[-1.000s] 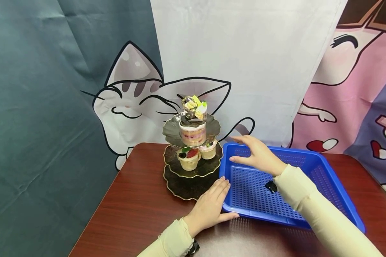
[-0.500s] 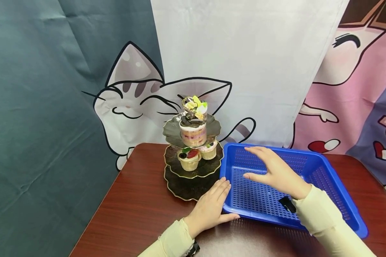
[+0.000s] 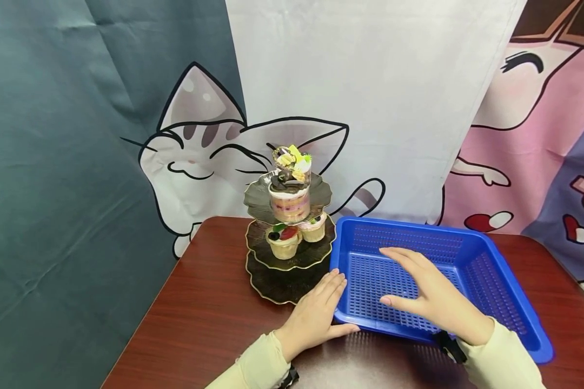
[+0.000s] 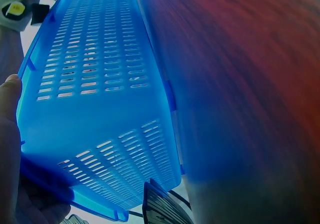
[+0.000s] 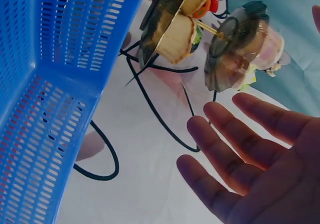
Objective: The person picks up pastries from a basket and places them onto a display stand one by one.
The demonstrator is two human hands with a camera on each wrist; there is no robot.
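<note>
My left hand rests at the near left corner of a blue plastic basket, its straight fingers touching the rim. Above the basket floor hovers my right hand, fingers extended, thumb apart, nothing held. In the right wrist view its spread fingers are bare. Left of the basket stands a dark, gold-edged three-tier stand. A layered dessert cup sits on the top tier, with another decorated cup behind it. The middle tier holds a fruit-topped cupcake and a pink-topped cupcake.
Everything stands on a reddish-brown wooden table. Behind it hangs a cloth backdrop printed with a cartoon cat. The stand is close against the basket's left side.
My right hand has drawn back from the basket's far left part, down and to the right, staying over the basket. The left hand keeps its place on the rim.
</note>
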